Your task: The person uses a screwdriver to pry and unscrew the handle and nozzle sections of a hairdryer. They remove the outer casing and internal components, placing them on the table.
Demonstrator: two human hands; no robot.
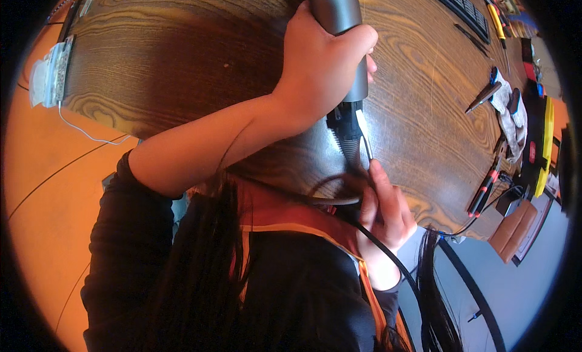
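My left hand (pixel 318 64) is wrapped round a dark grey cylindrical appliance handle (pixel 335 8) above the table. From the handle's lower end sticks a black inner part (pixel 347 120), with a ribbed cord sleeve below it. My right hand (pixel 388 209) is closed, pinching a slim flat-bladed pry tool (pixel 364 132). The tool's bright blade lies along the right side of the black part, close under the handle's rim; I cannot tell whether its tip is wedged in. A dark power cord (pixel 388 250) loops by my right hand and runs down over my lap.
On the wood-grain table (pixel 224 67), a black keyboard (pixel 464 9), a grey work glove (pixel 509 112), red-and-black pliers (pixel 483 191) and a yellow-handled screwdriver (pixel 497 22) lie at the right. A clear plastic item (pixel 48 79) with a white wire is at the left edge.
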